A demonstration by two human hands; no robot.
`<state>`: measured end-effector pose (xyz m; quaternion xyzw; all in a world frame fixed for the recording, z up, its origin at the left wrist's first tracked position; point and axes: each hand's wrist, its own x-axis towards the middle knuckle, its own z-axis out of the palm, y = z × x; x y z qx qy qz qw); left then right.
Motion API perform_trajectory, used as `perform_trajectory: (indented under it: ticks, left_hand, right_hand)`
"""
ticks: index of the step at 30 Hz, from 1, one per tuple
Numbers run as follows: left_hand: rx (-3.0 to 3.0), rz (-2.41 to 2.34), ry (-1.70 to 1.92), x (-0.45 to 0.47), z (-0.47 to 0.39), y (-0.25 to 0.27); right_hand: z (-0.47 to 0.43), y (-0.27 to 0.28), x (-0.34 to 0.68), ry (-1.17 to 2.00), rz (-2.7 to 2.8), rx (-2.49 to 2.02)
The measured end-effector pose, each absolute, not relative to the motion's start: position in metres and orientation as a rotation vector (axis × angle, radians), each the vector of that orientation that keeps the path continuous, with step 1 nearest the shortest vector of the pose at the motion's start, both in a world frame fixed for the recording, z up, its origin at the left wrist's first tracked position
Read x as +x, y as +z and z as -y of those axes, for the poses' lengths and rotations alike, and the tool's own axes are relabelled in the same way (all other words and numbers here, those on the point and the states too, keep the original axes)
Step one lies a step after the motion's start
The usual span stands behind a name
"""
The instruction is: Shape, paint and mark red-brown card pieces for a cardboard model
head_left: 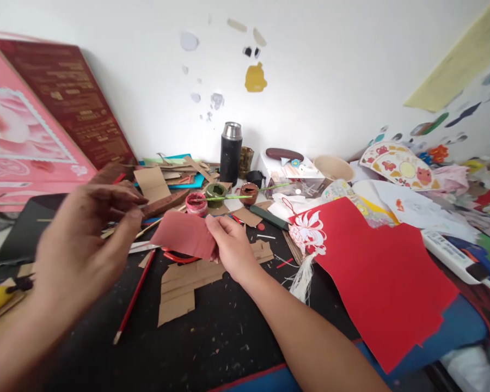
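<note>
My right hand [232, 245] pinches a reddish-brown painted piece of card [183, 234] at its right edge, thumb on top. The card is tilted above the table. To its left my left hand [93, 234] is raised, fingers bent and thumb apart from them, with nothing visible between. Just behind the card stand an open pink paint jar [196, 204], a green paint jar [215, 195] and a brown paint jar [249, 193]. A green-handled paintbrush [224, 198] lies across the pink and green ones. Red-handled scissors [182, 257] lie partly hidden under the card.
Cardboard scraps [179, 288] and a red pencil [134, 296] lie on the black tabletop. A black thermos [231, 155] stands near the wall. Red paper [384, 272] covers the right side, beside a white tassel [302, 280] and a green-handled knife [269, 216]. A power strip [451, 256] lies far right.
</note>
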<state>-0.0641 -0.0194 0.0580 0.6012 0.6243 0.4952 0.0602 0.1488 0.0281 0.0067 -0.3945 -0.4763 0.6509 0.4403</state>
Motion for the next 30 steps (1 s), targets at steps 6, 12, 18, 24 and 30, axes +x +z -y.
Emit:
perform_trajectory:
  ticks: [6,12,18,24,30]
  left_hand:
    - [1.721,-1.824,1.380,-0.079,-0.010,0.041]
    - [1.158,-1.436,1.329,-0.075,-0.014,0.027]
    - [0.703,-1.121,1.349,-0.065,-0.018,0.020]
    - [0.650,-1.037,1.424,-0.062,-0.019,0.025]
    - [0.632,-0.984,1.505,-0.064,-0.020,0.025]
  right_hand:
    - [-0.028,0.005,0.148,1.611,1.147,-0.922]
    - [-0.028,0.007,0.151,1.613,1.101,-0.929]
    - [-0.030,0.004,0.149,1.584,1.099,-0.952]
    - [-0.030,0.008,0.149,1.636,0.975,-0.952]
    - [-0.034,0.010,0.151,1.660,0.879,-0.935]
